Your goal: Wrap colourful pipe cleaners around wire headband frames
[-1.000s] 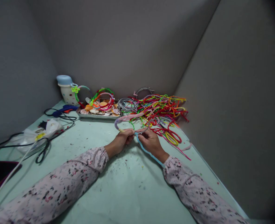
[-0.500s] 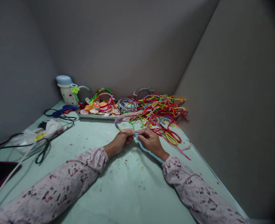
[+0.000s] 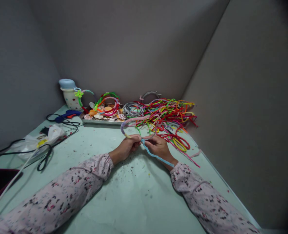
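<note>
Fingers closed, my left hand (image 3: 127, 146) grips a headband (image 3: 123, 126) that is partly wrapped in pink, purple and pale yellow fuzzy pipe cleaner. The headband's thin bare grey stretch curves down to my right hand (image 3: 159, 149). Between the fingertips of both hands sits one end of a light blue pipe cleaner (image 3: 155, 156). My right thumb and finger pinch at that spot, and the blue tail hangs across the right palm toward the wrist. Exactly how the blue end meets the band is hidden by the fingers.
Behind my hands lie a heap of coloured pipe cleaners (image 3: 168, 110), coiled grey bands (image 3: 133, 110) and a metal tray (image 3: 102, 122) of shells and wrapped hoops. A lidded bottle (image 3: 72, 99), blue tool (image 3: 68, 114), black cable (image 3: 51, 149) and plastic bag (image 3: 28, 146) are left.
The blue pipe cleaner's tail has shifted slightly, its free end now showing near my right wrist. Both hands stay almost in place at the headband.
</note>
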`<state>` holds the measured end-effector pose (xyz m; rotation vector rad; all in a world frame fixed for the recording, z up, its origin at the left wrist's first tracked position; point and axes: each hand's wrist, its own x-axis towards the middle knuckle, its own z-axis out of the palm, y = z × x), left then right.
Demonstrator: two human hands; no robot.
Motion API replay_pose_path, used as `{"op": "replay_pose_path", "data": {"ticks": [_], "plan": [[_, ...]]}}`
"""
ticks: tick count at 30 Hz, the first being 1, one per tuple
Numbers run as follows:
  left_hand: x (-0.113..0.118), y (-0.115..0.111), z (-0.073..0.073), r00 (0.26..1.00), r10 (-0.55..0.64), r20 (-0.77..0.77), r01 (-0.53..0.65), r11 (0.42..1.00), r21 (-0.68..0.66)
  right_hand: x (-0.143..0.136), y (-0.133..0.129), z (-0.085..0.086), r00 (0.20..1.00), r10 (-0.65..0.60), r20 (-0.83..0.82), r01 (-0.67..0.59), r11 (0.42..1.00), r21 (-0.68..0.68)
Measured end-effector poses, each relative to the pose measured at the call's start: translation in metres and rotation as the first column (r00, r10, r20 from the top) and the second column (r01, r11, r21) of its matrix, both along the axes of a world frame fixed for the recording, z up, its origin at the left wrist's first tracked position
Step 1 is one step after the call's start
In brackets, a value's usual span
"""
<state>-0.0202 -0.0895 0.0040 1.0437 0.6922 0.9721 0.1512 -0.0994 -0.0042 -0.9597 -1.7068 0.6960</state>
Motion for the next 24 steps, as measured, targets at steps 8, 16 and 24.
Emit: {"op": "replay_pose_path", "data": {"ticks": [8,16,24], "plan": [[-0.001,-0.002,0.002,0.997,0.009,-0.074,-0.004,0.997,0.071,0.001,0.0,0.001,1.0,0.003,-0.026,-0.004,1.0,-0.027],[0.0,-0.006,0.01,0.986,0.041,-0.162,-0.017,0.99,0.143,-0.001,-0.002,-0.002,0.993,0.002,-0.118,-0.017,0.992,-0.123],[-0.002,-0.01,0.014,0.964,0.086,-0.25,-0.02,0.967,0.254,-0.003,-0.007,0.012,0.994,-0.016,-0.108,-0.002,0.986,-0.167]]}}
